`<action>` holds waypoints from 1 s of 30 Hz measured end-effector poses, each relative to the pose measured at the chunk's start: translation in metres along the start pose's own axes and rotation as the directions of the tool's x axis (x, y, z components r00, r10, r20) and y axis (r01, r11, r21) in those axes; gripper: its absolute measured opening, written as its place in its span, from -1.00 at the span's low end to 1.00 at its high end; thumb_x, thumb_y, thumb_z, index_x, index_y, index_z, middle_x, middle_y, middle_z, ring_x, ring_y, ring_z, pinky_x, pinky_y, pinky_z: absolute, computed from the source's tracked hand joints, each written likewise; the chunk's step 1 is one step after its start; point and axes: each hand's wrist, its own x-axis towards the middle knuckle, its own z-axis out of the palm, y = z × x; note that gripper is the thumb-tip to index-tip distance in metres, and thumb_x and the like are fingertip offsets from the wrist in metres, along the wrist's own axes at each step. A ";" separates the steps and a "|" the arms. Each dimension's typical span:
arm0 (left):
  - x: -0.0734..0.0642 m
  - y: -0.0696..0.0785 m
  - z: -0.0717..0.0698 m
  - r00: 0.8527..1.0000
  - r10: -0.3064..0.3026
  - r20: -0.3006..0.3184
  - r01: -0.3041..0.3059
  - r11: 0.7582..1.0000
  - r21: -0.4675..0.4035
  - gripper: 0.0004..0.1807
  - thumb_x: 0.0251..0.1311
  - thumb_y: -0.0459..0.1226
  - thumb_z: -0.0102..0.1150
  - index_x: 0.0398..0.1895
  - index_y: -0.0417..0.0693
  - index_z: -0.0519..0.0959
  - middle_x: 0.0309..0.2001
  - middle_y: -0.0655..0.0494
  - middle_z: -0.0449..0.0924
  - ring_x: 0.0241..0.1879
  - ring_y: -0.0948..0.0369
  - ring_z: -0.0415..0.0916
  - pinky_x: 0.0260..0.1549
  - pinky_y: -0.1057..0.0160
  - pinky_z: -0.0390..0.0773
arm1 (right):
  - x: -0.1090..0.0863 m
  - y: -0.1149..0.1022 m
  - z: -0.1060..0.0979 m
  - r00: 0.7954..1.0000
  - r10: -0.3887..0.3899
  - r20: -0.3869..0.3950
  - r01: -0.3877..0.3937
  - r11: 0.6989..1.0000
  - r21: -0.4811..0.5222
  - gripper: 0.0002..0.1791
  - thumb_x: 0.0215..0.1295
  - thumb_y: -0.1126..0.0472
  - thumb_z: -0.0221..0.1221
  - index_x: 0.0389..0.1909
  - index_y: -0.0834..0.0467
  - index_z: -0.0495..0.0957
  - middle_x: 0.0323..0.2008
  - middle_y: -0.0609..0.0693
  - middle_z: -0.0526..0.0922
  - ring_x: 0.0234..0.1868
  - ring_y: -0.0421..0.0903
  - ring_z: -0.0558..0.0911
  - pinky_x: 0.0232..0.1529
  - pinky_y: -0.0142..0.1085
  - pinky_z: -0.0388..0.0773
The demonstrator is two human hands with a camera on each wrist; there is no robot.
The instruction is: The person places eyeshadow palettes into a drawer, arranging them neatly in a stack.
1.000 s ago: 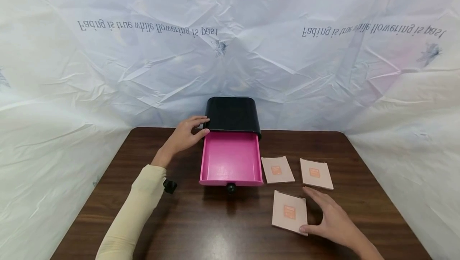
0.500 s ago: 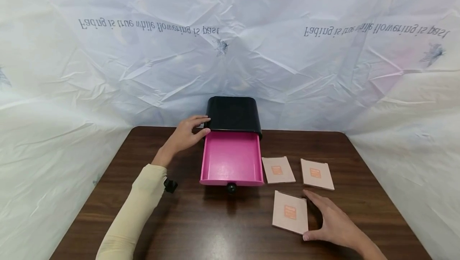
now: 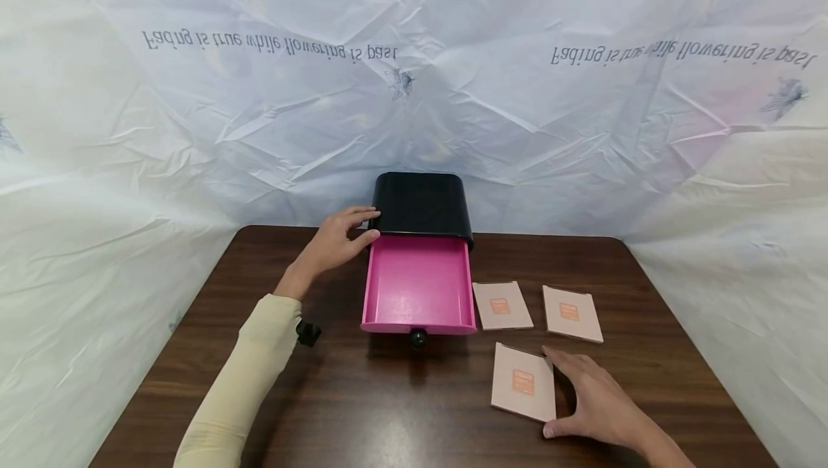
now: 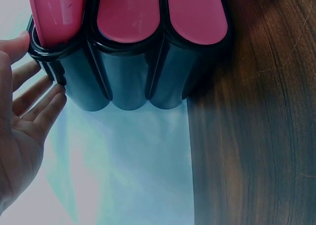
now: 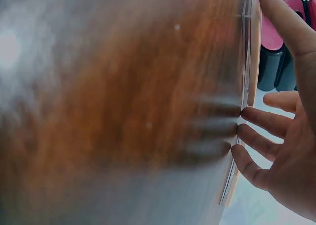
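A black drawer cabinet stands at the back of the table, its top pink drawer pulled out and bare inside. My left hand rests against the cabinet's left side, fingers near the top and thumb near the front edge. At the right front, a pale pink square compact case with an orange label lies flat. My right hand is beside it, forefinger at its upper right corner and thumb at its lower right corner. In the right wrist view the right fingertips are down close to the tabletop.
Two more such cases lie behind: a left case next to the drawer and a right case. A black knob juts from the drawer front. Printed white sheeting hangs behind the dark wooden table.
My right thumb has slid off the near case's corner to just beside it, and the forefinger has lowered slightly. The cases, drawer and left hand stay in place.
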 end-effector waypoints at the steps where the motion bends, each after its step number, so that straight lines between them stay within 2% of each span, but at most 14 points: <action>1: 0.000 0.000 0.000 1.000 -0.002 0.000 0.002 1.000 -0.001 -0.46 0.44 0.00 0.20 0.38 -0.03 0.53 0.37 -0.04 0.45 0.21 -0.11 0.56 0.20 -0.11 0.53 | 0.000 0.000 0.000 1.000 -0.006 0.002 0.006 1.000 -0.010 0.42 -0.37 -0.66 0.38 0.48 0.19 0.34 0.31 0.15 0.53 0.25 0.26 0.51 0.03 0.28 0.52; 7: 0.000 0.000 0.000 1.000 0.005 -0.004 -0.005 1.000 0.003 -0.46 0.43 -0.01 0.21 0.38 -0.03 0.53 0.37 -0.04 0.46 0.20 -0.08 0.57 0.20 -0.10 0.54 | 0.002 -0.003 0.002 0.999 -0.012 0.031 0.013 0.999 -0.052 0.35 -0.30 -0.65 0.37 0.44 0.19 0.41 0.35 0.20 0.48 0.26 0.27 0.49 0.05 0.31 0.48; 13: 0.000 -0.002 0.000 1.000 0.013 -0.007 -0.013 1.000 0.001 -0.46 0.44 -0.02 0.21 0.38 -0.04 0.54 0.37 -0.05 0.46 0.19 -0.14 0.56 0.19 -0.12 0.54 | 0.002 -0.006 0.001 0.999 0.012 0.036 -0.010 0.998 -0.065 0.28 -0.24 -0.62 0.39 0.43 0.15 0.44 0.35 0.24 0.48 0.30 0.33 0.47 0.08 0.33 0.48; 21: 0.000 -0.001 0.000 1.000 0.013 -0.002 -0.013 1.000 -0.003 -0.46 0.44 -0.02 0.21 0.38 -0.05 0.53 0.38 -0.06 0.45 0.20 -0.15 0.55 0.19 -0.13 0.53 | -0.002 -0.009 -0.004 0.999 -0.006 -0.033 0.005 1.000 -0.029 0.21 -0.20 -0.48 0.49 0.42 0.18 0.44 0.40 0.26 0.43 0.35 0.39 0.41 0.06 0.31 0.52; 30: 0.000 -0.001 0.001 0.999 0.028 -0.016 -0.028 1.000 0.003 -0.47 0.44 -0.03 0.21 0.37 -0.07 0.54 0.37 -0.08 0.46 0.21 -0.13 0.55 0.17 -0.09 0.56 | -0.005 -0.006 -0.013 0.994 -0.026 -0.110 0.023 0.999 -0.027 0.21 -0.17 -0.44 0.51 0.45 0.18 0.40 0.41 0.29 0.41 0.34 0.40 0.41 0.03 0.37 0.50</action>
